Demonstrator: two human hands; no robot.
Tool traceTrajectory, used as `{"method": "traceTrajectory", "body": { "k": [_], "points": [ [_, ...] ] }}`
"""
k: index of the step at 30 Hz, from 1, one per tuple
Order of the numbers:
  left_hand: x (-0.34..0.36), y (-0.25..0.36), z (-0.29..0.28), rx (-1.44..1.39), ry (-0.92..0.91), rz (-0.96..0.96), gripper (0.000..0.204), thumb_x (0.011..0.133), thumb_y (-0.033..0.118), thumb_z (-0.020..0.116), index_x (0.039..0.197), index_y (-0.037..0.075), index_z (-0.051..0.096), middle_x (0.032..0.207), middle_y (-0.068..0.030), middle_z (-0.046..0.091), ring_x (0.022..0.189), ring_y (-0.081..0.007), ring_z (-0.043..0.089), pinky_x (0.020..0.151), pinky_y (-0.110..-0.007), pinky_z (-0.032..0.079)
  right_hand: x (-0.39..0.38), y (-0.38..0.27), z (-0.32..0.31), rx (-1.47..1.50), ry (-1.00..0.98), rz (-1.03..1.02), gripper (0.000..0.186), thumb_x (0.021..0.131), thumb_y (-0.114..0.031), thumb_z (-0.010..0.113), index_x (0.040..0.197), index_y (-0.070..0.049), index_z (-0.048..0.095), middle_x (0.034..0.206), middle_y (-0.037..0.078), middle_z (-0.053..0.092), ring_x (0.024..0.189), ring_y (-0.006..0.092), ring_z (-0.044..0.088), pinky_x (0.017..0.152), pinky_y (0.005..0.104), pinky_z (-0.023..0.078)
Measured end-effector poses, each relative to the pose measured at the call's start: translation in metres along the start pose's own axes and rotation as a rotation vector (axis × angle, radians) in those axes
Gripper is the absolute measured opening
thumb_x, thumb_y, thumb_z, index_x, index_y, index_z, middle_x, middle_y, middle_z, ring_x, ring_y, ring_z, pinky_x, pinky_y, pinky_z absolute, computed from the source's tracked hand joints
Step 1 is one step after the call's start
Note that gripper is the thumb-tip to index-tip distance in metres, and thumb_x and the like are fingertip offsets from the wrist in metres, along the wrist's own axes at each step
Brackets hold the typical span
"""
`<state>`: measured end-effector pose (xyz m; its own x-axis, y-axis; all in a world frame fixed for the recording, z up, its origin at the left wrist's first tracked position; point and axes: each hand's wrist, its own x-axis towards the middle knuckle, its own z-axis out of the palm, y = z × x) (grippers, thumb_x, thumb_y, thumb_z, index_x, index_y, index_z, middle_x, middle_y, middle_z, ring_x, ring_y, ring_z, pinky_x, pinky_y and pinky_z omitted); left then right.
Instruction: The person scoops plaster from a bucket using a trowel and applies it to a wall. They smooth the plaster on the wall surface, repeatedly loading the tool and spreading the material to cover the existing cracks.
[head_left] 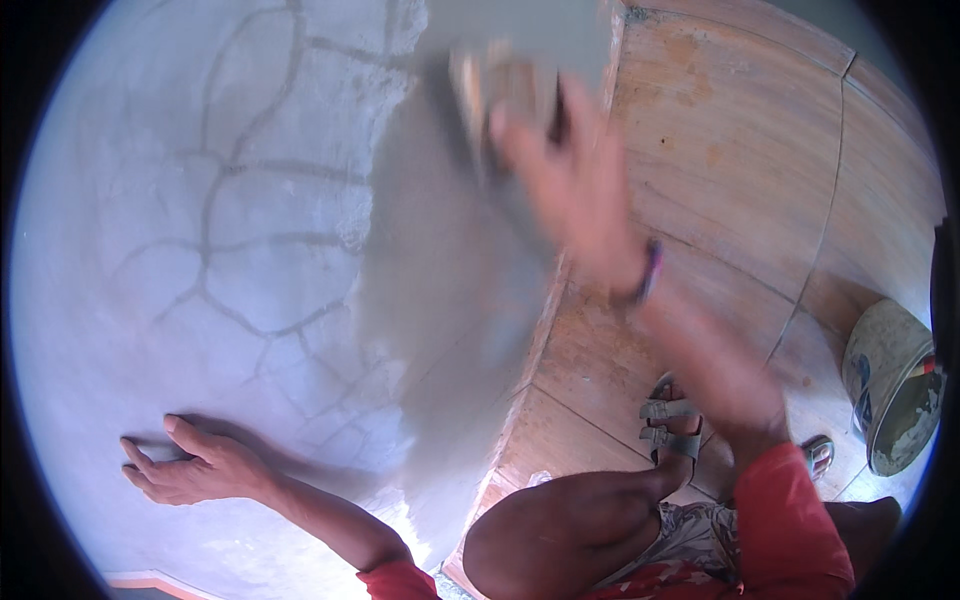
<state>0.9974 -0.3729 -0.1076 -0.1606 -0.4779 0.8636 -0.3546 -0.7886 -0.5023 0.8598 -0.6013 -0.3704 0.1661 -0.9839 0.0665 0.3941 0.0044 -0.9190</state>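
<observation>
My right hand is blurred by motion, its fingers wrapped round a wooden float. The float lies against the wet grey plaster on the wall, close to where wall and floor meet. To the left of this darker plaster, the pale wall carries a branching pattern of dark crack-like lines. My left hand leans on that pale surface, fingers and thumb apart. A small grey patch shows between its thumb and fingers; I cannot tell whether it is shadow or a thing.
A plaster-stained bucket stands at the right on the brownish tiled floor. My bent knee and sandalled foot are near the base of the wall. Another sandal shows beside the bucket.
</observation>
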Motion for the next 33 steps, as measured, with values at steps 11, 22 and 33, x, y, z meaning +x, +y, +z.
{"method": "traceTrajectory", "body": {
  "k": [11,22,33],
  "points": [
    [-0.002,0.012,-0.009,-0.012,-0.011,-0.004,0.064,0.093,0.057,0.048,0.134,0.009,0.051,0.145,-0.0227,0.035,0.136,-0.0367,0.028,0.107,-0.054,0.026,-0.183,0.012,0.034,-0.139,-0.625,-0.105,0.047,0.085,-0.014,0.062,0.129,-0.009,0.050,0.105,0.016,0.055,0.088,0.0344,0.062,0.075,0.0433,0.053],
    [-0.064,0.153,-0.045,-0.402,-0.796,0.884,0.071,0.090,0.040,0.059,0.147,0.004,0.034,0.157,-0.0165,0.021,0.145,-0.0401,0.013,0.113,-0.061,0.009,-0.093,0.027,-0.145,0.840,-0.212,0.761,0.036,0.095,-0.030,0.060,0.118,-0.003,0.054,0.085,0.003,0.062,0.062,0.0104,0.058,0.053,0.0245,0.048],
    [-0.075,0.175,0.006,-0.322,-0.789,1.120,0.083,0.083,0.042,0.066,0.147,0.002,0.031,0.159,-0.0113,0.017,0.146,-0.0308,0.016,0.114,-0.058,0.017,-0.100,0.026,-0.203,1.048,-0.269,0.710,0.037,0.095,-0.038,0.051,0.123,-0.013,0.054,0.101,0.001,0.062,0.082,0.0135,0.061,0.060,0.0293,0.047]
  ]
}}
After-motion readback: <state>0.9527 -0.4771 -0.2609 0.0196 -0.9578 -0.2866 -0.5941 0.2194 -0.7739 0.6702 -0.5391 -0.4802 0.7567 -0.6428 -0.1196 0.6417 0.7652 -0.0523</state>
